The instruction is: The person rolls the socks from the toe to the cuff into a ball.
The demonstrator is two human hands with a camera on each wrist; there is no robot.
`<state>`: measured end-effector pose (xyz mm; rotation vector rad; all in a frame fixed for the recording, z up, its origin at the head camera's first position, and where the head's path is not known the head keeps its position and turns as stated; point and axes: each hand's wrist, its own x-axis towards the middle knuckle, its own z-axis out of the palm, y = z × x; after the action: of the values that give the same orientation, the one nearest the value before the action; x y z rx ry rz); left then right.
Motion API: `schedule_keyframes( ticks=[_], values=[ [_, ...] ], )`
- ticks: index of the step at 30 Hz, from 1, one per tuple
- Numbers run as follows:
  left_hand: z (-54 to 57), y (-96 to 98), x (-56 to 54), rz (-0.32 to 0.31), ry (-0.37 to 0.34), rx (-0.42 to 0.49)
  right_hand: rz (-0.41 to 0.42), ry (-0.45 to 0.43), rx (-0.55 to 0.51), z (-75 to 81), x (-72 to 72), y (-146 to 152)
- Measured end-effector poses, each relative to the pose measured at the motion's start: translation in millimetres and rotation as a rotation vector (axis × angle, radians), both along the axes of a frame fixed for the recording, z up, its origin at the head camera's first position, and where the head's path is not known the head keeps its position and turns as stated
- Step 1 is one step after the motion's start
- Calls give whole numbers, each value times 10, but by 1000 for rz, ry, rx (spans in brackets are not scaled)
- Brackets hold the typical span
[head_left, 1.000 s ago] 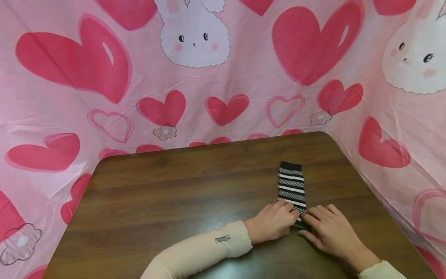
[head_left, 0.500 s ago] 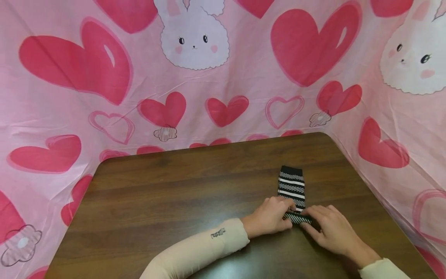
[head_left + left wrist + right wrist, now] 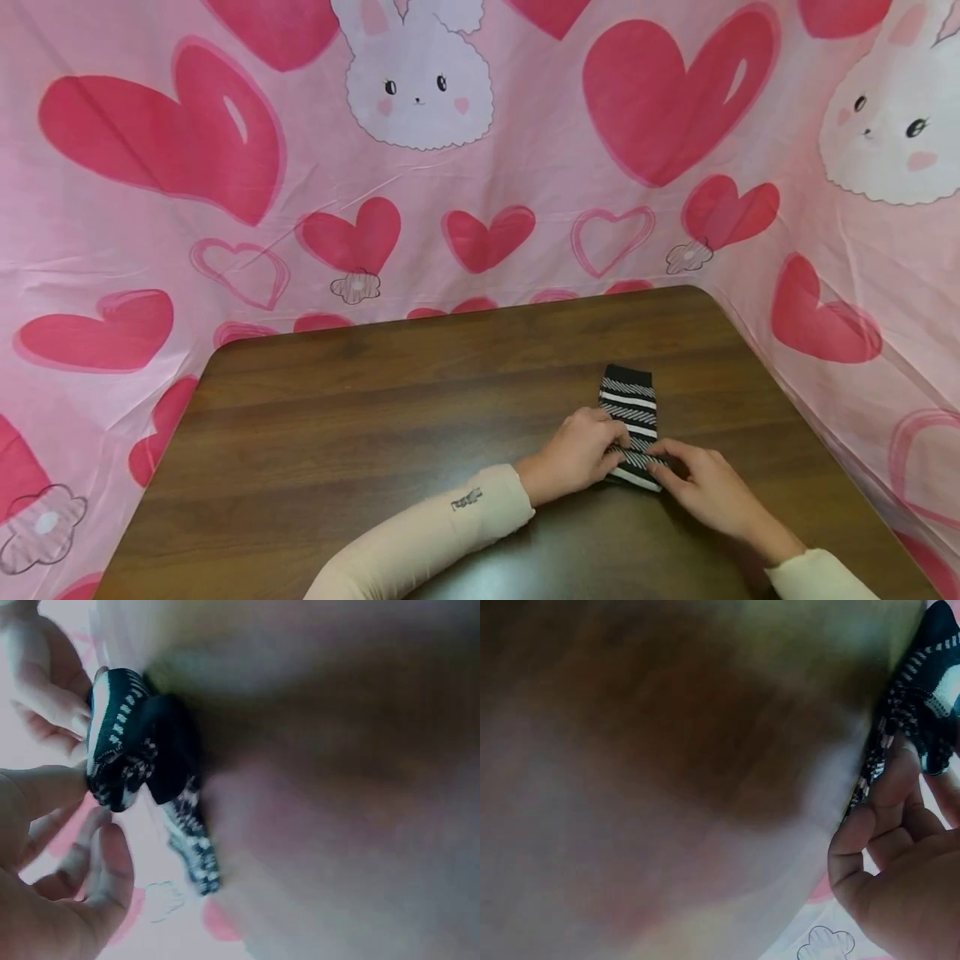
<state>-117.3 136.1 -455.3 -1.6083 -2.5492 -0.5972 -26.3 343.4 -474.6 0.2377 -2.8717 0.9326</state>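
Note:
A black sock with white stripes and hatched bands [image 3: 628, 400] lies lengthwise on the wooden table, its plain black end farthest from me. At its near end the fabric is folded over into a thick bundle, which the left wrist view shows as a rolled part of the sock [image 3: 116, 724]. My left hand [image 3: 576, 452] pinches the left side of this fold between thumb and fingers. Opposite it, my right hand [image 3: 708, 487] pinches the right side with thumb and forefinger. In the right wrist view, fingertips of the right hand [image 3: 904, 847] touch the sock [image 3: 922, 697].
The brown table [image 3: 390, 400] extends far to the left of the sock. Pink cloth walls [image 3: 525, 150] with hearts and rabbits stand behind the table and on both sides. Much of both wrist views is blurred tabletop.
The sock's near end has been folded over on itself, and a white stripe now shows at its front. Its far end has slid slightly toward me. Both hands have stayed at its two sides.

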Motion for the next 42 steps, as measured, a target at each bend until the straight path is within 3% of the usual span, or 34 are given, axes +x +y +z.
schedule_keyframes(
  ticks=[3, 5, 7, 9, 12, 15, 17, 21, 28, 32, 38, 42],
  values=[
    [30, -5, 27, -81, 242, -68, -23, -11, 10, 14, -40, -12],
    [47, 1, 43, -133, 324, -128, -35, -27, 16, 23, -59, -18],
    [50, 12, 51, -165, 351, -183, -49, -21, 45, 27, -63, -24],
    [42, 26, 47, -176, 339, -212, -48, 47, 97, 26, -57, -29],
    [29, 40, 28, -167, 291, -214, -8, 239, 201, 28, -36, -28],
    [19, 37, 5, -159, 240, -203, 77, 414, 278, 26, -18, -25],
    [14, 35, -8, -160, 222, -204, 132, 461, 309, 20, -5, -22],
    [4, 30, -19, -175, 233, -232, 179, 474, 353, -11, 14, -17],
    [-7, 28, 11, -175, 262, -283, 165, 450, 369, -70, 20, 0],
    [-3, 45, 33, -156, 273, -305, 170, 465, 367, -65, 11, 12],
    [-24, 98, 49, -98, 195, -321, 167, 488, 368, -59, 4, 6],
    [-80, 134, 45, -61, 213, -290, 158, 500, 380, -73, -9, -11]
  ],
)
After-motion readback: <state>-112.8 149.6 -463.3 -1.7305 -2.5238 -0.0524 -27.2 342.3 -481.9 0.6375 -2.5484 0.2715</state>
